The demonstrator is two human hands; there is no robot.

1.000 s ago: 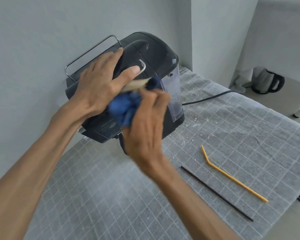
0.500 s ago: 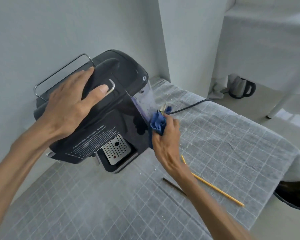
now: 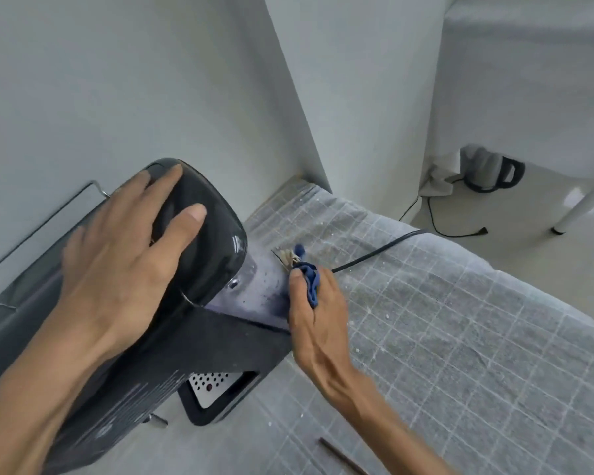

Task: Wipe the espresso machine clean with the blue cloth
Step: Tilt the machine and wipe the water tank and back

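We rest our left hand [image 3: 117, 269] flat, fingers spread, on the black espresso machine [image 3: 192, 337]. Our right hand [image 3: 318, 323] pinches the bunched blue cloth [image 3: 310, 279] between thumb and fingers, pressing it against the clear water tank [image 3: 261, 286] just left of those fingertips.

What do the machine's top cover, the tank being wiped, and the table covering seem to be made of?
Top cover under the left hand: likely glossy black plastic, since it shows soft highlights. Water tank, wiped by the right hand with the blue cloth: clear plastic by its look, see-through and spotted. Table covering: grey fabric with a pale grid, creased and draped at the edge.
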